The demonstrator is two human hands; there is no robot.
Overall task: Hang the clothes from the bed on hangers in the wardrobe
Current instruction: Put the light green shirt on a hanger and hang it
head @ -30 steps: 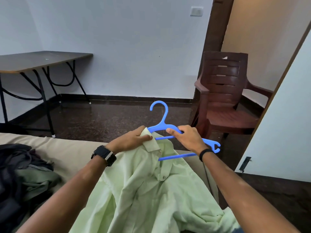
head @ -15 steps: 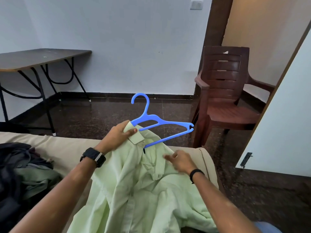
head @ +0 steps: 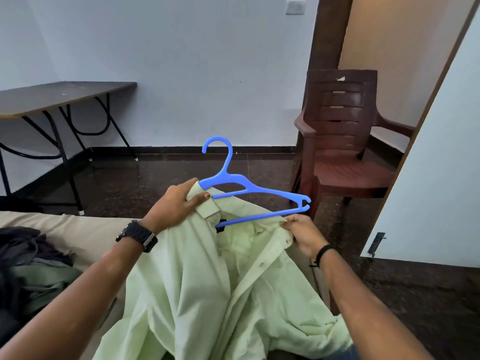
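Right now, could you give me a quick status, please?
Left hand grips shirt collar and hanger. Right hand pinches the other shoulder. Hanger half in. Nothing blocking.

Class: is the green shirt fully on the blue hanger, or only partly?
Partly. The hanger's left end is under the shirt's collar; its right end sticks out bare.

Both my forearms reach forward, raised. My left hand [head: 176, 203] grips cloth, thumb on top, fingers curled under; watch on that wrist. My right hand [head: 304, 233] pinches fabric at its fingertips; band on wrist.
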